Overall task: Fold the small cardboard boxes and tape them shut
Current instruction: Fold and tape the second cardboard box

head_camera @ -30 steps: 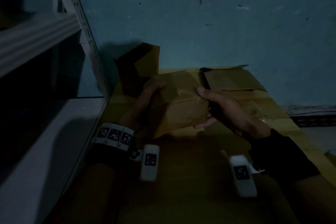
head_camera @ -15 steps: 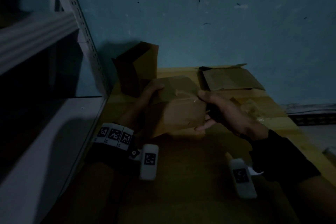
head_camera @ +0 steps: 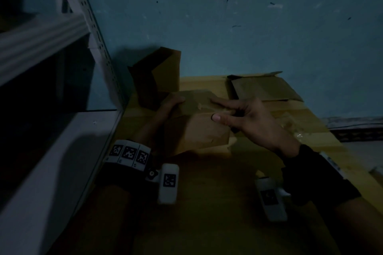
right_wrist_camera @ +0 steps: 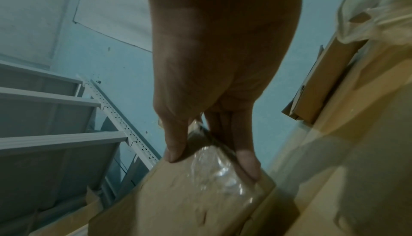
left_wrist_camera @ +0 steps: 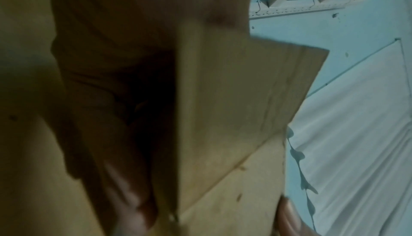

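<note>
Dim, blue-tinged light throughout; heavy shadow swallows the lower foreground, the left wrist view blurs, and straight lines bow at the edges.

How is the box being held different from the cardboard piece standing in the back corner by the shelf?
The held box is closed up, with clear tape across it; the corner piece stands open and untaped, as far as the dim view shows. The left hand grips the box and the right hand presses its tape; nobody touches the corner piece. Both are brown cardboard.

The left hand (head_camera: 165,109) grips the small cardboard box (head_camera: 196,128) while the right hand's (head_camera: 252,120) straight fingers (head_camera: 222,102) press its top
</note>
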`<act>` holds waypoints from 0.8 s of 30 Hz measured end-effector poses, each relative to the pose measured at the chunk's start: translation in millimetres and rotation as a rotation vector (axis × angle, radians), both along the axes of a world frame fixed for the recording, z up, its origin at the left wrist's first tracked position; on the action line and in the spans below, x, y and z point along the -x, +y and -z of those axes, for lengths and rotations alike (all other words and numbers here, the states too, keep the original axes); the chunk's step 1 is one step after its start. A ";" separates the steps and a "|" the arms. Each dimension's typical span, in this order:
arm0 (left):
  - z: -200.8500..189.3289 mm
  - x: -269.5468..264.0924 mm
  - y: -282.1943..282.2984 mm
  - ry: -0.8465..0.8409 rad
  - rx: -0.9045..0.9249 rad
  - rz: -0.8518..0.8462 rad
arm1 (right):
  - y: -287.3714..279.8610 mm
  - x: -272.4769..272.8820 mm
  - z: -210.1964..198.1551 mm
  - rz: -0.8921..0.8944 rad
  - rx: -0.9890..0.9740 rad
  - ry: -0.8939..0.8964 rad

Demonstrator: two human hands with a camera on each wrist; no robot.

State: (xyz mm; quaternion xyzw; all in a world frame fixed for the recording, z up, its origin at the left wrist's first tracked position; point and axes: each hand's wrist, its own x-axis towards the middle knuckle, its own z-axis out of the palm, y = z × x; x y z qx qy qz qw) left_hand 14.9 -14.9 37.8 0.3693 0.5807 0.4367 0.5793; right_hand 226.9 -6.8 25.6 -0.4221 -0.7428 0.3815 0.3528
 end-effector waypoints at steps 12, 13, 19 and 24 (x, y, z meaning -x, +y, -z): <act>-12.0 -6.5 -11.4 0.049 0.032 0.011 | 0.3 -11.6 2.6 -0.096 0.035 -0.030; -12.8 -7.0 -13.4 0.044 0.039 0.006 | 0.3 -12.2 2.5 -0.101 0.037 -0.027; -12.8 -7.9 -12.2 0.028 0.063 -0.062 | -1.8 -12.1 1.3 -0.128 0.082 0.046; -12.6 -8.3 -11.1 -0.018 0.089 -0.051 | -3.7 -6.7 -1.8 -0.081 0.075 0.024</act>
